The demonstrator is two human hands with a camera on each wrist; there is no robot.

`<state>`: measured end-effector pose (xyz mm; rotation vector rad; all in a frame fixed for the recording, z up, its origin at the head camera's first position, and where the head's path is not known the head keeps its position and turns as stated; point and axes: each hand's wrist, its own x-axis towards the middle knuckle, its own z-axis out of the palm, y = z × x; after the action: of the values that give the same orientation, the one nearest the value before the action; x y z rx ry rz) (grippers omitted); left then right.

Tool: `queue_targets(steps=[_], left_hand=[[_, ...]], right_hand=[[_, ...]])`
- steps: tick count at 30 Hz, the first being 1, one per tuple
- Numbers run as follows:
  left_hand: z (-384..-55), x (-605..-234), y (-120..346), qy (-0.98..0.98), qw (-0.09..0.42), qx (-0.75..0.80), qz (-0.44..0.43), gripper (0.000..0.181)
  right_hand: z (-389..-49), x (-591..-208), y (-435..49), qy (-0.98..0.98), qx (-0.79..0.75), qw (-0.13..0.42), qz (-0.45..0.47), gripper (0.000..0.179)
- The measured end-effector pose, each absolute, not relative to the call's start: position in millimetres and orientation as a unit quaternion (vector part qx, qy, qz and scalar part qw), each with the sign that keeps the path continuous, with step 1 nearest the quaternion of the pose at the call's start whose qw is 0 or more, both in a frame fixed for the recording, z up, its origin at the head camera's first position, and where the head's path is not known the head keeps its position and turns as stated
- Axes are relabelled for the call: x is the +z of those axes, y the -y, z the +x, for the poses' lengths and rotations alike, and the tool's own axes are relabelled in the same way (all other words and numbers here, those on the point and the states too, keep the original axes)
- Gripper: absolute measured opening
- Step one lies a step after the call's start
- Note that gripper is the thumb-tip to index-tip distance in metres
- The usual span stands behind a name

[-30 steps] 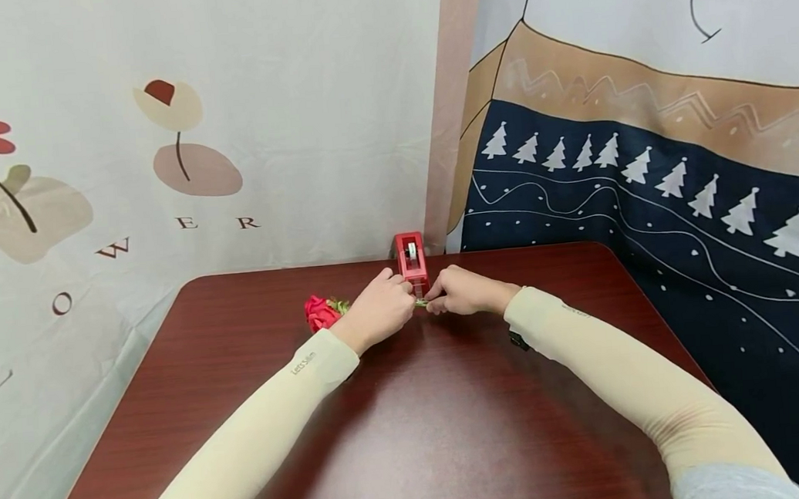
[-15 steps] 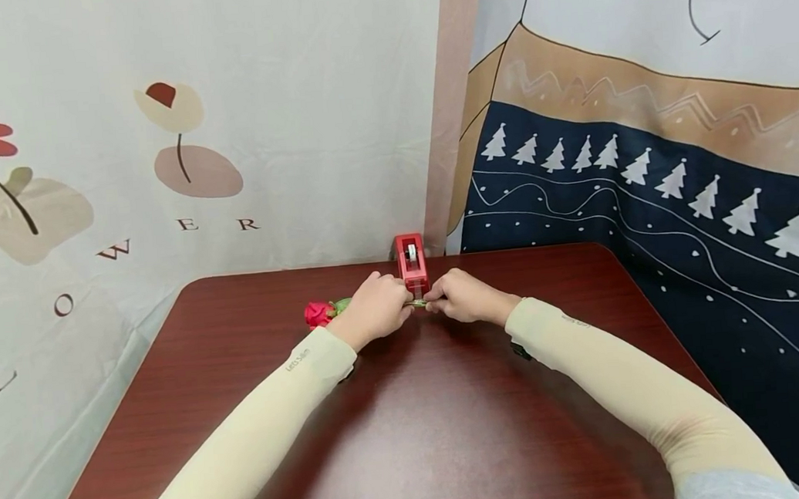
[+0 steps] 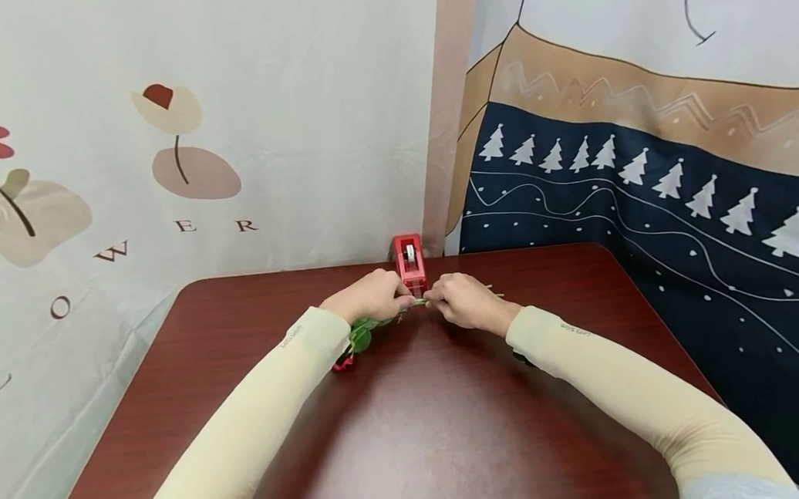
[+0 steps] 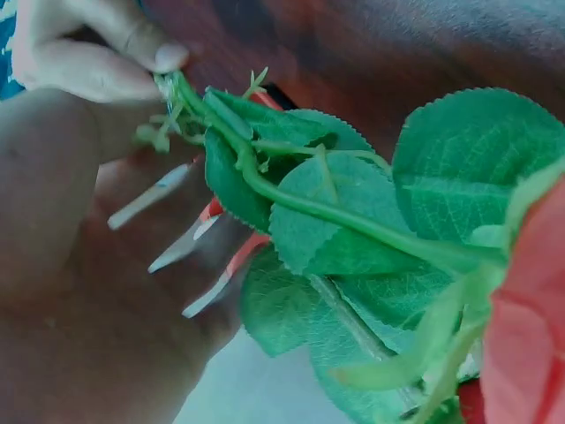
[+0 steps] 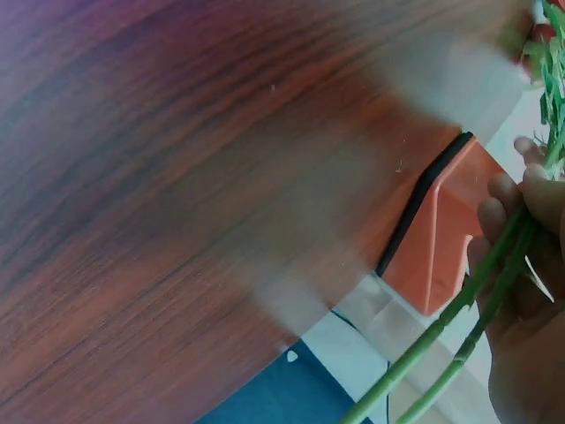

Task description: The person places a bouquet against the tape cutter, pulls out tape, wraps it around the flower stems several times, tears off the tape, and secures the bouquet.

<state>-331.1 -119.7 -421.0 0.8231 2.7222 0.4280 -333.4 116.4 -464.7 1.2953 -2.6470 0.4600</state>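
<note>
A small bunch of red roses [image 4: 538,300] has its leaves [image 3: 361,337] and blooms hanging under my left wrist. My left hand [image 3: 371,294] has its thumb and curled fingers at the stems, with their exact contact partly hidden in the left wrist view. My right hand [image 3: 462,298] pinches the two green stems [image 5: 450,327] close by, and their bare ends stick out past it. Just beyond both hands stands a red tape dispenser [image 3: 410,264], with a strip of clear tape [image 3: 416,288] running from it toward the stems. A shiny patch shows on the stems at the right fingertips.
The dark red-brown table [image 3: 440,432] spreads before the person, its far edge just behind the dispenser. A pale curtain [image 3: 308,132] with printed flowers hangs behind it, and a navy curtain [image 3: 576,183] with printed trees hangs on the right.
The roses have swung from the left of my left hand to below its wrist. My left hand has turned, and the stem ends now show beyond my right hand. The dispenser stays put.
</note>
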Motion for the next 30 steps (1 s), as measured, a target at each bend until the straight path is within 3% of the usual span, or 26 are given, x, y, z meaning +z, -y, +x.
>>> queue_targets(steps=[5, 13, 23, 30], left_hand=[[-339, -423, 123, -0.927, 0.169, 0.147, 0.301, 0.031], [-339, -424, 120, -0.924, 0.170, 0.151, 0.307, 0.025], [-332, -427, 115, -0.940, 0.109, 0.115, 0.302, 0.020], [-328, -432, 114, -0.945, 0.048, 0.075, 0.316, 0.016]], right_hand=[[-330, -469, -114, 0.885, 0.132, 0.111, 0.433, 0.015], [-329, -479, -116, 0.877, 0.123, 0.158, 0.436, 0.011], [-329, -477, -113, 0.898, 0.178, 0.085, 0.394, 0.017], [-334, -470, -113, 0.905, 0.220, 0.002, 0.363, 0.023]])
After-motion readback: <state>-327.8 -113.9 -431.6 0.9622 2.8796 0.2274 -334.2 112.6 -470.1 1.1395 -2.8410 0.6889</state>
